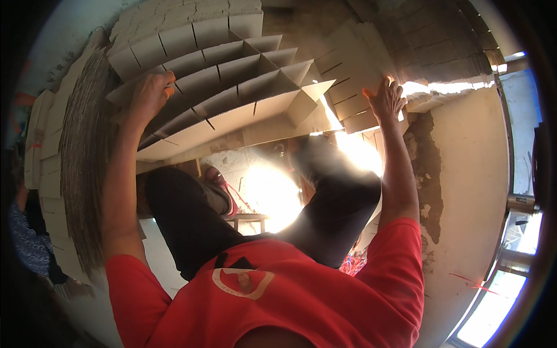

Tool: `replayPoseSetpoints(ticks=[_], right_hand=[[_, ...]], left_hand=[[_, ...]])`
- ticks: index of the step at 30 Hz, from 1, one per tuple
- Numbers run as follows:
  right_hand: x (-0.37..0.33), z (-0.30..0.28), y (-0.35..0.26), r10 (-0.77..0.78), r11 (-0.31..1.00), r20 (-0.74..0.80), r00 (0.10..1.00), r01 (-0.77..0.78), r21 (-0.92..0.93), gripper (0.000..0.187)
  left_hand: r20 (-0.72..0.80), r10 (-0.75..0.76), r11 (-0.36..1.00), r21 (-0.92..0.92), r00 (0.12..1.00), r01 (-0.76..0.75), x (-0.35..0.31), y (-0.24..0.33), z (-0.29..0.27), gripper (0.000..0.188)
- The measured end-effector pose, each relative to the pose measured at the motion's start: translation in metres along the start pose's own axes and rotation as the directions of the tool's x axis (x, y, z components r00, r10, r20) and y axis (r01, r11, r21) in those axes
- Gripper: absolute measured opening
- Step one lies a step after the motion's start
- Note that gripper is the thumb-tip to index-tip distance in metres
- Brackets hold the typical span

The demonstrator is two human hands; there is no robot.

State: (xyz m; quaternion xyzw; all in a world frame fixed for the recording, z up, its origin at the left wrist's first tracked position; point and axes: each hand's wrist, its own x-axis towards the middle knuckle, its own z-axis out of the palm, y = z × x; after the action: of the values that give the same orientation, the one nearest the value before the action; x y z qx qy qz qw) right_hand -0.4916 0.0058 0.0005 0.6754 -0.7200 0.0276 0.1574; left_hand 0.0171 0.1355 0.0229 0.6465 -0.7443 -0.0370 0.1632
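Note:
In front of me stands a partly assembled cardboard divider (235,116), made of several slotted long strips crossed by short ones near its right end. My left hand (152,97) is closed at the divider's left side, its fingers pinching the edge of a long strip. Orange coverings show on its fingertips. To the right, my right hand (387,101) has its fingers apart over the edge of slotted cardboard pieces (348,87). Nothing shows in its grasp. An orange covering is on its thumb.
A stack of flat cardboard (87,145) stands at my left. More slotted cardboard (191,14) lies behind the divider, and another stack (441,46) is at the far right. Bright sunlight falls between my knees, over a small stool (248,218). Another person's patterned clothing (30,238) shows at the left edge.

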Motion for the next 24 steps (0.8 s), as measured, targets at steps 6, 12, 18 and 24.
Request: replayPoseSetpoints(ticks=[6, 12, 18, 24], right_hand=[[0.025, 0.019, 0.000, -0.040, 0.999, 0.026, 0.999, 0.040, -0.022, 0.058], [0.047, 0.004, 0.030, 0.092, 0.978, -0.012, 0.996, -0.088, 0.190, 0.048], [0.008, -0.095, -0.020, 0.005, 0.841, -0.374, 0.927, 0.199, 0.503, 0.019], [-0.045, -0.173, -0.087, -0.180, 0.339, -0.318, 0.931, 0.362, 0.868, 0.034]], left_hand=[[-0.224, -0.086, 0.988, -0.145, 0.971, 0.054, -0.019, 0.018, -0.015, 0.033], [-0.293, -0.322, 0.899, -0.392, 0.900, 0.194, -0.060, 0.075, -0.040, 0.028], [-0.258, -0.050, 0.928, -0.370, 0.965, -0.050, -0.081, 0.097, -0.023, 0.039], [-0.088, -0.071, 0.953, -0.299, 0.994, 0.042, -0.077, 0.093, 0.012, 0.029]])
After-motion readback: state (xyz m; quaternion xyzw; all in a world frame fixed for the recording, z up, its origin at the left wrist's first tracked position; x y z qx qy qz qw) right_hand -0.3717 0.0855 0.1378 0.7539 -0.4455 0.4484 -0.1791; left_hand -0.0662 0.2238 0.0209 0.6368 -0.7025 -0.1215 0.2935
